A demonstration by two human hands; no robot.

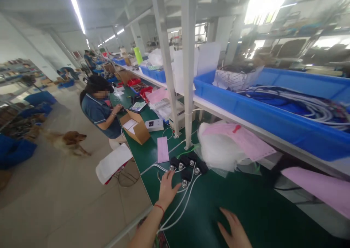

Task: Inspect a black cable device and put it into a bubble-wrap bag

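5 black parts [186,175] with round metal ends are seen grouped on the green tabletop [218,188], ahead of the left hand [167,188]. White cables [182,204] are joined to them and are run back beside the left wrist toward the table's near edge. The left hand is held wide, with its thumb spread from its fingers; its fingertips are placed at the nearest metal ends, but whether contact is made cannot be told. A red string [159,206] is worn on the left wrist.

The right hand [234,227] is held over the bare green surface, well apart from the black parts. Its thumb and fingers are parted, nothing is seen between them, and it is partly blurred.

Beyond the parts, a pink sheet [163,150] is laid flat, with an open cardboard box [140,131] farther along. To the right of the parts, a clear plastic bag [218,151] is partly covered by a pink paper [246,143] with a red mark. Above, a blue bin [262,107] holding white cable coils [308,104] is supported by a shelf. At the table's left side, 1 co-worker [100,111] is bent over small items, and 1 brown dog [71,140] is seen on the floor.
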